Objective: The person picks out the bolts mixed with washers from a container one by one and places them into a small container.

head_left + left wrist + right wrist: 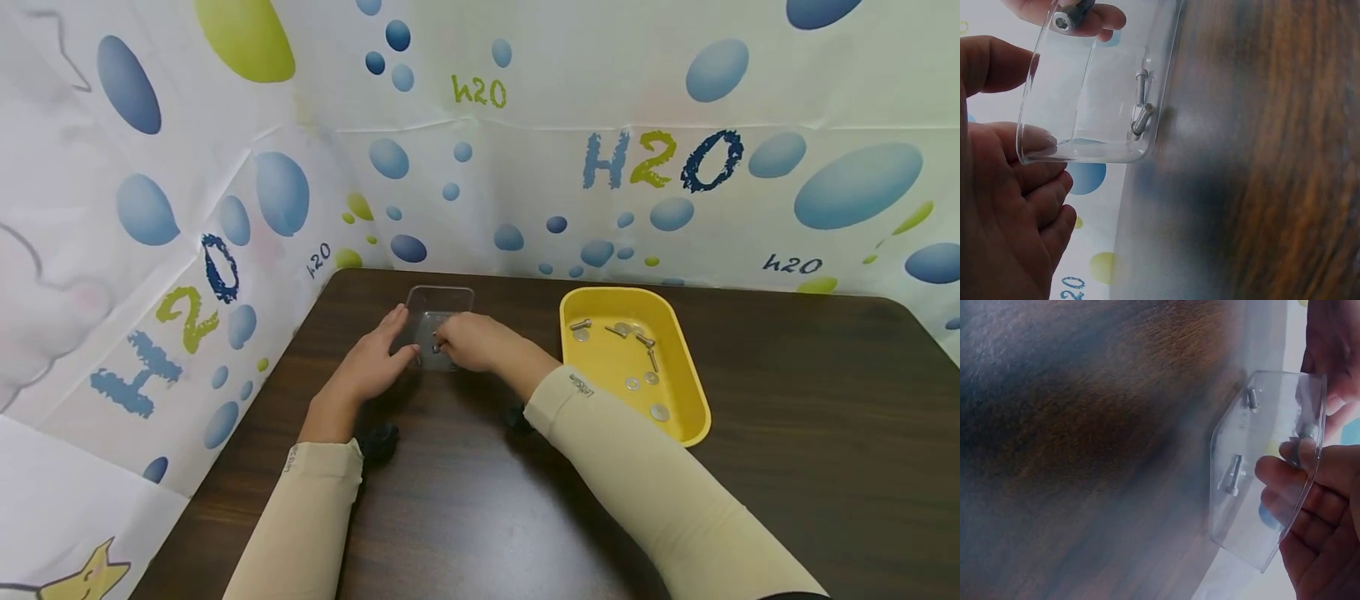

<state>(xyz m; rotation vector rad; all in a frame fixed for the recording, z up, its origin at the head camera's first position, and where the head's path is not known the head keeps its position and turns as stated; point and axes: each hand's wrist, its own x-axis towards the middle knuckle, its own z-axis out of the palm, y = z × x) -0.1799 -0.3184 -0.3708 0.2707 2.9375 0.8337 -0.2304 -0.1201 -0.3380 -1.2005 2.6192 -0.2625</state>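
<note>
A small clear plastic box (442, 289) stands on the table, with two hex-socket screws (1141, 89) lying on its bottom in the left wrist view. My right hand (480, 340) reaches over the box and pinches another socket-head screw (1064, 20) between thumb and fingertips, inside the rim. Along the left side of the box lies my left hand (370, 364), fingers mostly straight and thumb apart, touching the box wall. In the right wrist view the right fingertips (1279, 472) dip into the box, partly covering the held screw.
To the right, a yellow tray (693, 408) holds several screws (645, 340) and washers (659, 412). The dark wooden table (465, 517) meets a white patterned sheet (525, 183) behind and on the left. Dark wrist devices (378, 442) hang under the wrists.
</note>
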